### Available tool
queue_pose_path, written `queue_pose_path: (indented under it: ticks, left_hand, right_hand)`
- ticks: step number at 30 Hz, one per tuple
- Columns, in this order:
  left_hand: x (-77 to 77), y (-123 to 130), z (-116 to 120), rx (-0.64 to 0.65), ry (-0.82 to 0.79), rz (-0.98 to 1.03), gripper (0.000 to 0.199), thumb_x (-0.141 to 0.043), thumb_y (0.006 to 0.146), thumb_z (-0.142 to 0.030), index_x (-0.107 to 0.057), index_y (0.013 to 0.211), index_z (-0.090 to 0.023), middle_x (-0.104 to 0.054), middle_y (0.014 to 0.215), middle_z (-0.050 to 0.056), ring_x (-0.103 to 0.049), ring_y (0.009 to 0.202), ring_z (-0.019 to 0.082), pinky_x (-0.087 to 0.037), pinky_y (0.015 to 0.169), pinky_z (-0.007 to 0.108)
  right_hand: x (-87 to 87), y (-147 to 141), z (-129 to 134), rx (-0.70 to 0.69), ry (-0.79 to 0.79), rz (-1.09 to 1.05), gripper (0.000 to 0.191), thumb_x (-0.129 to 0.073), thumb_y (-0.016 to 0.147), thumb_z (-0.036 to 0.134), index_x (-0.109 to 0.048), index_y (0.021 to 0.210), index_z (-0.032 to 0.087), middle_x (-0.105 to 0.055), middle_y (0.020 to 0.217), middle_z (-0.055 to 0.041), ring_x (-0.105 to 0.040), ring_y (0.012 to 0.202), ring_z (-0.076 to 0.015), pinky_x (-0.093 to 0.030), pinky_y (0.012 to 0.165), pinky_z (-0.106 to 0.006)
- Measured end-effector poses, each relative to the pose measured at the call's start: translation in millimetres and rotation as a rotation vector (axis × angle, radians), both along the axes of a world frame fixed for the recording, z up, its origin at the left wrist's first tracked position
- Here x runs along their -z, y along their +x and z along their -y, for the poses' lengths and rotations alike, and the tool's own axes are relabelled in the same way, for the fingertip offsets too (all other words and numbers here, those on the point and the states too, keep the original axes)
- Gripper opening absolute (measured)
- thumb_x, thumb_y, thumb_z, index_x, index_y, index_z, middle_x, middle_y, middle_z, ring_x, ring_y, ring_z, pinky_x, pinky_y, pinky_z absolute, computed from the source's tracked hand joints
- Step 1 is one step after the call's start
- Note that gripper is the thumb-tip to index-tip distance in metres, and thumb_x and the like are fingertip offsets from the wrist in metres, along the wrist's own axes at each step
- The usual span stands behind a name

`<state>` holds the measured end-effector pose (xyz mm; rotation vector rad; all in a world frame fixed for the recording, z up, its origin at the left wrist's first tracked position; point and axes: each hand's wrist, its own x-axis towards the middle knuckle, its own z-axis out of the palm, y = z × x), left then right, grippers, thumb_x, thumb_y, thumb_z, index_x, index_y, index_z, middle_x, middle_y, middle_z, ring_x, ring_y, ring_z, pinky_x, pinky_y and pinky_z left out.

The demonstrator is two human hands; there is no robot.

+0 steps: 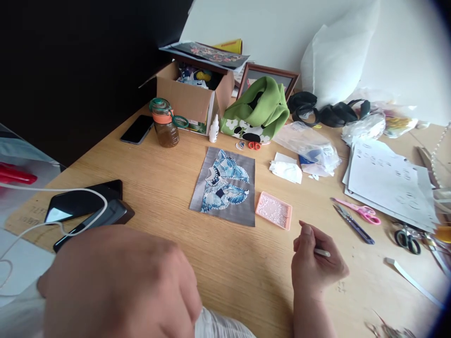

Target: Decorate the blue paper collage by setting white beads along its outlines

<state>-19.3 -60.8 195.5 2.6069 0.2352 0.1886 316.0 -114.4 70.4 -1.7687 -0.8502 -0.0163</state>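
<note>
My left hand [120, 286] is raised close to the camera, large and blurred. Its back and knuckles face me, and the fingertips are hidden. My right hand [317, 263] rests near the table's front with fingers pinched around a thin tool, whose pale rounded end [322, 252] sticks out; its tip is hidden. Just beyond that hand lies a shallow pink tray [290, 217] with small white beads [273, 210]. Left of the tray, a grey fabric sheet [249, 218] lies flat, bearing a blue-and-white patterned piece [223, 183] edged with white beads.
Phones [84, 199] and a white cable lie left. Behind stand a jar [165, 129], glue bottle [213, 129], cardboard box [186, 101] and green bag [259, 110]. Crumpled tissue [287, 169], pink scissors [366, 213], purple-handled snips [355, 226] and papers [387, 173] lie right.
</note>
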Motion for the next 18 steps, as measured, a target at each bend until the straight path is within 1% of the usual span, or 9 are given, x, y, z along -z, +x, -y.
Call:
queue_pose_path:
  ticks: [3, 4, 6, 7, 9, 12, 14, 16, 18]
  left_hand:
    - [-3.2, 40, 1, 0.248, -0.117, -0.079, 0.026, -0.067, 0.087, -0.042, -0.069, 0.068, -0.025, -0.06, 0.057, -0.005, -0.055, 0.055, 0.012, -0.043, 0.055, 0.023]
    - [-2.0, 52, 2, 0.272, -0.113, -0.085, 0.017, -0.073, 0.084, -0.039, -0.07, 0.075, -0.025, -0.062, 0.06, -0.005, -0.057, 0.057, 0.012, -0.043, 0.054, 0.023]
    - [4.0, 74, 4, 0.218, -0.079, -0.115, 0.016, -0.074, 0.086, -0.029, -0.07, 0.1, -0.023, -0.066, 0.067, -0.005, -0.06, 0.063, 0.014, -0.043, 0.057, 0.026]
    - [9.1, 82, 5, 0.167, -0.037, -0.164, 0.018, -0.072, 0.088, -0.032, -0.069, 0.103, -0.022, -0.067, 0.069, -0.004, -0.061, 0.064, 0.015, -0.044, 0.06, 0.027]
    - [24.1, 92, 7, 0.076, 0.022, -0.216, 0.014, -0.068, 0.092, -0.032, -0.067, 0.095, -0.019, -0.067, 0.071, -0.003, -0.06, 0.065, 0.016, -0.044, 0.062, 0.028]
    - [54.9, 97, 12, -0.052, 0.116, -0.214, 0.018, -0.06, 0.098, -0.033, -0.065, 0.093, -0.017, -0.067, 0.077, 0.001, -0.061, 0.072, 0.018, -0.045, 0.067, 0.032]
    - [74.5, 99, 15, -0.129, 0.207, -0.184, 0.014, -0.06, 0.097, -0.027, -0.064, 0.09, -0.015, -0.065, 0.079, 0.002, -0.059, 0.076, 0.019, -0.044, 0.069, 0.033]
    - [88.2, 102, 17, -0.133, 0.252, -0.134, 0.013, -0.058, 0.098, -0.025, -0.063, 0.093, -0.014, -0.066, 0.084, 0.004, -0.059, 0.081, 0.02, -0.046, 0.074, 0.033]
    - [95.3, 106, 20, -0.119, 0.277, -0.073, 0.017, -0.057, 0.099, -0.028, -0.064, 0.102, -0.013, -0.068, 0.099, 0.007, -0.06, 0.095, 0.021, -0.046, 0.086, 0.033]
  right_hand:
    - [-4.6, -2, -2, -0.014, 0.005, -0.034, 0.037, -0.065, 0.085, 0.047, -0.075, 0.091, 0.011, -0.055, 0.053, -0.0008, -0.051, 0.047, -0.0114, -0.041, 0.047, -0.025]
    - [-5.7, -3, -2, -0.019, 0.003, -0.04, 0.037, -0.065, 0.085, 0.047, -0.075, 0.091, 0.011, -0.055, 0.053, -0.0007, -0.051, 0.048, -0.0114, -0.041, 0.047, -0.024]
    - [-7.9, -5, -2, -0.036, -0.009, -0.045, 0.037, -0.065, 0.086, 0.046, -0.075, 0.092, 0.011, -0.055, 0.053, -0.0003, -0.051, 0.048, -0.0113, -0.041, 0.048, -0.024]
    - [-9.1, -6, -1, -0.046, -0.017, -0.041, 0.036, -0.065, 0.086, 0.046, -0.075, 0.093, 0.012, -0.054, 0.054, -0.0001, -0.051, 0.048, -0.0112, -0.041, 0.048, -0.024]
    - [-11.7, -7, 0, -0.066, -0.026, -0.025, 0.035, -0.065, 0.087, 0.045, -0.075, 0.093, 0.012, -0.054, 0.054, 0.0003, -0.051, 0.048, -0.0108, -0.042, 0.048, -0.024]
    - [-16.3, -7, 0, -0.084, -0.036, -0.002, 0.035, -0.064, 0.087, 0.046, -0.075, 0.092, 0.013, -0.053, 0.053, 0.0011, -0.049, 0.047, -0.0102, -0.041, 0.047, -0.024]
    - [-19.9, -5, -1, -0.094, -0.052, 0.007, 0.036, -0.064, 0.088, 0.047, -0.075, 0.092, 0.013, -0.052, 0.052, 0.0015, -0.049, 0.046, -0.0101, -0.04, 0.047, -0.024]
    - [-23.8, -3, -5, -0.105, -0.071, 0.009, 0.037, -0.063, 0.088, 0.048, -0.075, 0.092, 0.013, -0.052, 0.052, 0.0014, -0.05, 0.047, -0.0106, -0.04, 0.047, -0.024]
    - [-27.6, 0, -10, -0.118, -0.093, 0.014, 0.038, -0.062, 0.088, 0.049, -0.075, 0.091, 0.013, -0.053, 0.054, 0.0009, -0.052, 0.049, -0.0111, -0.039, 0.047, -0.023]
